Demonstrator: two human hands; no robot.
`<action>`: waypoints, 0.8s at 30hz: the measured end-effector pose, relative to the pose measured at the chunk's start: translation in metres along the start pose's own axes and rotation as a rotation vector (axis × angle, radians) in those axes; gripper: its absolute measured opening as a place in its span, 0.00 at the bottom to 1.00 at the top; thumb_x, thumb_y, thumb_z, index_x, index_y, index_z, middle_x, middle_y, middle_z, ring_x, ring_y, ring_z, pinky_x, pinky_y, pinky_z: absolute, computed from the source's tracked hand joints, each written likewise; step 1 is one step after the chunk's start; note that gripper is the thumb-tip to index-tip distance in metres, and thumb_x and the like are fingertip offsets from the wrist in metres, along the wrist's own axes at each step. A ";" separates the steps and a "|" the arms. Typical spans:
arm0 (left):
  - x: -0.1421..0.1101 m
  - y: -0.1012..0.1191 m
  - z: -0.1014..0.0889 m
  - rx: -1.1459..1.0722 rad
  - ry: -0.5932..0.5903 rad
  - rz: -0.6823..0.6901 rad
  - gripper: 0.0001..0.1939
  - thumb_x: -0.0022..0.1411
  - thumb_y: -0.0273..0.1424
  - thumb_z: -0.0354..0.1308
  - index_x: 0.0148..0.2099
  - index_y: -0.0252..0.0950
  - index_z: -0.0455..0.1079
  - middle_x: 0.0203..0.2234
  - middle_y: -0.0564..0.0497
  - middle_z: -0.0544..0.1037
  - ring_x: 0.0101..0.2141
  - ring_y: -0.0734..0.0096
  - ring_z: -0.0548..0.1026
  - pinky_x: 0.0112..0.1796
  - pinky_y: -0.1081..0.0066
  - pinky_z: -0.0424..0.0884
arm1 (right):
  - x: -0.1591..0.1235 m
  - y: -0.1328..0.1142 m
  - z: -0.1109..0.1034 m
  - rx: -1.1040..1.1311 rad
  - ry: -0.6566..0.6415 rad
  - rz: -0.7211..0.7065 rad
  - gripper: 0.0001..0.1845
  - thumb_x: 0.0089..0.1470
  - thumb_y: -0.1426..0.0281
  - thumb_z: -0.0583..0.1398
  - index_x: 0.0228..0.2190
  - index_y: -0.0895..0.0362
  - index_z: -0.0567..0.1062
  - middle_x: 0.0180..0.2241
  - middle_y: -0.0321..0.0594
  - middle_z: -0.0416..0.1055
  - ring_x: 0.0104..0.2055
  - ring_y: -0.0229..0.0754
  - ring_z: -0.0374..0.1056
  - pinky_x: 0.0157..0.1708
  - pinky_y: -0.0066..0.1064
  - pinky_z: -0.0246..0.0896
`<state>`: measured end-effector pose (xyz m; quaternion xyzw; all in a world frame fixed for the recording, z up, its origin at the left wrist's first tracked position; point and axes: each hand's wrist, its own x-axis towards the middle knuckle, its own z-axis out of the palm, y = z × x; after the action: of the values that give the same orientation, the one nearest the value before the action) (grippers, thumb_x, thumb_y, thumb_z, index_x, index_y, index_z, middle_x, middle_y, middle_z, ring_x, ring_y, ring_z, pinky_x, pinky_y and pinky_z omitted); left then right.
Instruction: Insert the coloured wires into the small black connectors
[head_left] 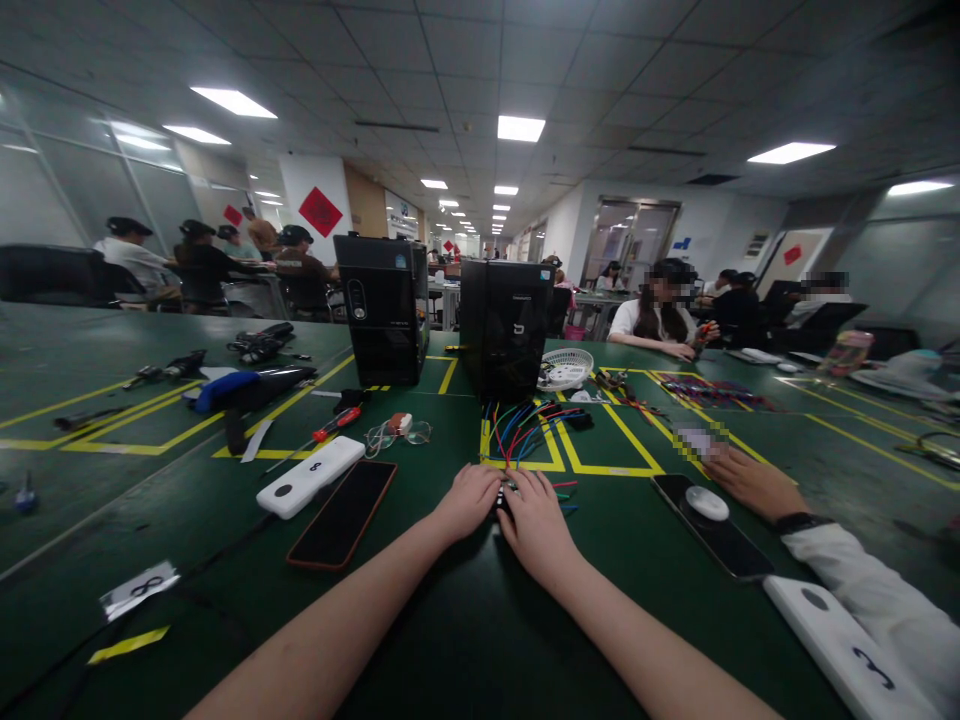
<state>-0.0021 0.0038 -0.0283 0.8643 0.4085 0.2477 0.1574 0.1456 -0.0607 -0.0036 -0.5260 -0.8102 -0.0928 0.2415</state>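
My left hand [469, 502] and my right hand [540, 528] meet at the middle of the green table. The fingers of both are closed around a small black part with white spots [500, 497], mostly hidden beneath them; its kind cannot be made out. Just beyond my fingertips, a spread of red, blue, green and black wires [516, 432] lies inside a yellow taped frame. A few short wire ends [566, 486] in red, green and blue stick out to the right of my right hand.
Two black computer towers [382, 330] [504, 330] stand beyond the wires. On the left lie a phone [343, 515], a white power bank [311, 477], a red-handled screwdriver [337, 424] and glasses [409, 432]. At right, another person's hand [754, 482] rests near a phone [720, 535].
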 end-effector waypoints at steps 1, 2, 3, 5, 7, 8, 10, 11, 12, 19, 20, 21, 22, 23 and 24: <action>-0.001 0.001 -0.001 0.003 -0.009 -0.008 0.17 0.67 0.29 0.38 0.51 0.40 0.66 0.49 0.49 0.71 0.52 0.66 0.65 0.57 0.57 0.51 | 0.000 0.000 0.000 0.020 -0.005 0.013 0.16 0.52 0.70 0.55 0.44 0.58 0.73 0.49 0.48 0.66 0.54 0.48 0.58 0.57 0.45 0.46; -0.001 0.002 -0.002 0.004 -0.015 -0.016 0.18 0.67 0.30 0.38 0.51 0.40 0.65 0.50 0.49 0.70 0.53 0.67 0.64 0.57 0.55 0.49 | 0.000 0.001 0.000 0.038 -0.012 0.026 0.16 0.52 0.71 0.55 0.43 0.57 0.73 0.49 0.48 0.67 0.53 0.47 0.59 0.56 0.44 0.47; -0.001 0.003 -0.003 0.004 -0.021 -0.024 0.18 0.67 0.30 0.38 0.51 0.41 0.65 0.50 0.49 0.70 0.53 0.67 0.64 0.58 0.54 0.48 | 0.000 0.002 0.000 0.056 -0.020 0.038 0.15 0.52 0.71 0.55 0.43 0.57 0.73 0.48 0.47 0.67 0.53 0.46 0.59 0.56 0.43 0.48; -0.001 0.005 -0.004 0.006 -0.031 -0.039 0.17 0.67 0.30 0.38 0.51 0.42 0.65 0.51 0.49 0.69 0.53 0.67 0.63 0.58 0.52 0.46 | 0.000 0.004 0.000 0.079 -0.032 0.053 0.15 0.52 0.71 0.55 0.42 0.56 0.73 0.48 0.46 0.67 0.52 0.45 0.60 0.55 0.43 0.49; 0.000 0.005 -0.004 0.015 -0.032 -0.055 0.17 0.67 0.31 0.38 0.51 0.42 0.65 0.51 0.50 0.69 0.54 0.67 0.63 0.58 0.50 0.45 | -0.001 0.005 0.001 0.081 -0.038 0.057 0.16 0.52 0.71 0.55 0.43 0.56 0.73 0.49 0.46 0.67 0.53 0.46 0.59 0.56 0.44 0.48; 0.000 0.005 -0.004 0.020 -0.027 -0.065 0.17 0.67 0.31 0.38 0.51 0.43 0.65 0.51 0.50 0.69 0.54 0.67 0.63 0.57 0.50 0.45 | -0.001 0.006 0.002 0.075 -0.037 0.055 0.17 0.52 0.72 0.54 0.44 0.56 0.72 0.49 0.46 0.66 0.54 0.47 0.58 0.56 0.45 0.47; 0.001 0.005 -0.003 0.025 -0.017 -0.087 0.18 0.68 0.31 0.37 0.53 0.43 0.64 0.51 0.50 0.70 0.54 0.67 0.63 0.57 0.50 0.46 | -0.002 0.007 0.003 0.058 -0.027 0.042 0.18 0.52 0.72 0.54 0.46 0.55 0.71 0.51 0.46 0.65 0.55 0.48 0.57 0.57 0.47 0.45; 0.001 0.004 -0.003 0.023 -0.015 -0.096 0.18 0.68 0.32 0.37 0.53 0.44 0.63 0.51 0.50 0.69 0.54 0.67 0.63 0.57 0.51 0.47 | -0.002 0.008 0.004 0.052 -0.019 0.032 0.19 0.52 0.73 0.54 0.47 0.55 0.70 0.51 0.46 0.65 0.55 0.48 0.57 0.57 0.47 0.45; 0.001 0.004 -0.003 0.018 -0.016 -0.101 0.18 0.68 0.32 0.37 0.54 0.44 0.63 0.51 0.50 0.69 0.54 0.67 0.63 0.57 0.51 0.47 | -0.001 0.008 0.004 0.048 -0.013 0.021 0.19 0.52 0.73 0.54 0.47 0.55 0.70 0.51 0.46 0.66 0.55 0.48 0.57 0.57 0.47 0.45; 0.000 0.004 -0.005 0.010 -0.058 -0.059 0.19 0.68 0.38 0.38 0.57 0.45 0.59 0.54 0.50 0.67 0.55 0.65 0.61 0.57 0.50 0.47 | 0.002 0.012 0.000 0.032 -0.044 0.027 0.16 0.54 0.73 0.52 0.44 0.56 0.72 0.45 0.45 0.69 0.47 0.45 0.63 0.46 0.37 0.57; 0.000 0.004 -0.005 0.008 -0.057 -0.054 0.19 0.68 0.38 0.38 0.57 0.45 0.59 0.54 0.50 0.67 0.55 0.65 0.61 0.57 0.51 0.47 | 0.003 0.012 0.000 0.029 -0.045 0.028 0.16 0.54 0.73 0.52 0.43 0.55 0.72 0.45 0.45 0.69 0.47 0.45 0.63 0.46 0.36 0.57; -0.001 0.004 -0.005 0.006 -0.053 -0.047 0.19 0.68 0.39 0.38 0.58 0.44 0.58 0.54 0.49 0.67 0.55 0.64 0.61 0.57 0.51 0.47 | 0.003 0.013 0.000 0.022 -0.044 0.031 0.15 0.54 0.73 0.52 0.43 0.55 0.72 0.45 0.45 0.70 0.46 0.45 0.63 0.45 0.36 0.57; -0.001 0.003 -0.005 0.003 -0.049 -0.035 0.20 0.68 0.39 0.39 0.58 0.44 0.57 0.54 0.48 0.67 0.55 0.64 0.62 0.57 0.51 0.47 | 0.003 0.013 -0.001 0.012 -0.044 0.035 0.15 0.54 0.73 0.52 0.43 0.55 0.72 0.45 0.45 0.70 0.46 0.45 0.64 0.45 0.36 0.56; -0.002 0.003 -0.005 -0.001 -0.045 -0.019 0.21 0.67 0.40 0.41 0.59 0.43 0.56 0.54 0.47 0.66 0.55 0.63 0.61 0.57 0.51 0.46 | 0.004 0.014 -0.001 -0.002 -0.046 0.039 0.15 0.54 0.73 0.52 0.42 0.55 0.72 0.44 0.44 0.70 0.46 0.45 0.64 0.45 0.37 0.56; -0.002 0.003 -0.005 -0.005 -0.036 -0.004 0.23 0.65 0.41 0.45 0.60 0.42 0.55 0.55 0.46 0.66 0.55 0.61 0.61 0.57 0.51 0.46 | 0.004 0.016 -0.001 -0.020 -0.048 0.045 0.14 0.54 0.73 0.53 0.41 0.55 0.73 0.43 0.44 0.71 0.45 0.45 0.64 0.45 0.37 0.56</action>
<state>-0.0045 0.0005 -0.0230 0.8674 0.4067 0.2326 0.1675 0.1584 -0.0511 -0.0024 -0.5487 -0.8027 -0.0825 0.2187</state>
